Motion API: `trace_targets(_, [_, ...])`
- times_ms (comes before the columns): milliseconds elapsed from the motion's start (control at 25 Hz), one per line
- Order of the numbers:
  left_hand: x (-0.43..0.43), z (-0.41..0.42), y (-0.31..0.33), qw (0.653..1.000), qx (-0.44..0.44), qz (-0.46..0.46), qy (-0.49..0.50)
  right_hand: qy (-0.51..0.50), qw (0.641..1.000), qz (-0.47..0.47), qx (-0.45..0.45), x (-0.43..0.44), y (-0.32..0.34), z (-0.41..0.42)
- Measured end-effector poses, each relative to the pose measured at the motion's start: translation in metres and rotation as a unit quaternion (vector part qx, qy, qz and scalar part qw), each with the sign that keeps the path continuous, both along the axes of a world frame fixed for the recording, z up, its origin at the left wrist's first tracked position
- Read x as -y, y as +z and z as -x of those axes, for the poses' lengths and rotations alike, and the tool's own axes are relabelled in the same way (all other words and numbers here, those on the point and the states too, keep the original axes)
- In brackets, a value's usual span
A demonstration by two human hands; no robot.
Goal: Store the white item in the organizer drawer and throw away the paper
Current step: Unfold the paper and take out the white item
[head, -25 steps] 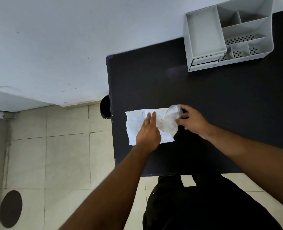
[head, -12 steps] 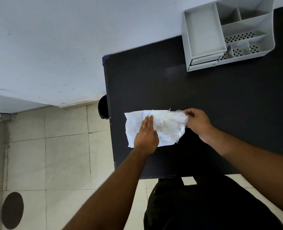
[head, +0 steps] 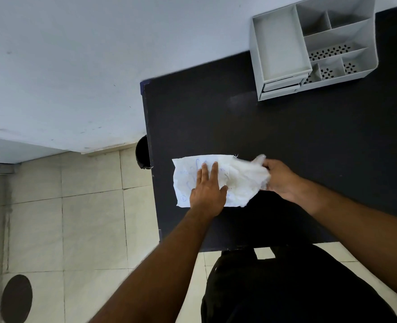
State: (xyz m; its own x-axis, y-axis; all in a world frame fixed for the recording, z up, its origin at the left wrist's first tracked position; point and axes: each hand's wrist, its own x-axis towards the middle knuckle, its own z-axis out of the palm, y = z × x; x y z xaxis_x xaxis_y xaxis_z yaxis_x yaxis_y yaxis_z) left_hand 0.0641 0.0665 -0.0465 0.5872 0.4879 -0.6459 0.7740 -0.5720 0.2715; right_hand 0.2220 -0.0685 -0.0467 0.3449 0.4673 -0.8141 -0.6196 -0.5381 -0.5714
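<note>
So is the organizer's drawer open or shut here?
Shut: on the organizer, the drawer front sits level with its frame, below the empty tray.

Forearms bare, no sleeves; black clothing below

Creased paper with blue scribbles lies flat on the black table — white gauzy item overlapping its right end; grey organizer well apart.
</note>
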Motion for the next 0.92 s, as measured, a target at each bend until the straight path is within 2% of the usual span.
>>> trace_targets(240, [0.001,0.001,-0.001,0.999,-0.024,-0.014,-0.030,-0.113,0.992,-0.025,-0.048,0.035,-0.010,-0.014])
trace_targets(360, [0.000,-0.006,0.003,0.999,-0.036,-0.007,-0.025,-0.132,0.987,-0.073,-0.051,0.043,-0.005,-0.020])
trace_targets(480, [-0.002,-0.011,0.009,0.999,-0.044,0.015,-0.026,-0.133,0.988,-0.063,-0.036,0.045,0.005,-0.020])
trace_targets(600, [-0.005,-0.012,0.018,0.999,-0.035,0.019,-0.021,-0.134,0.983,-0.118,-0.040,0.054,0.009,-0.014])
trace_targets(680, [-0.003,-0.009,0.024,1.000,0.017,0.008,-0.008,-0.160,0.975,-0.146,-0.048,0.061,0.017,-0.012])
trace_targets(800, [0.009,-0.011,0.035,0.983,0.173,0.027,0.047,-0.207,0.964,-0.159,-0.057,0.065,0.033,-0.011])
trace_targets(920, [0.029,-0.032,0.058,0.933,0.253,0.136,0.216,-0.232,0.959,-0.153,-0.061,0.067,0.048,-0.011])
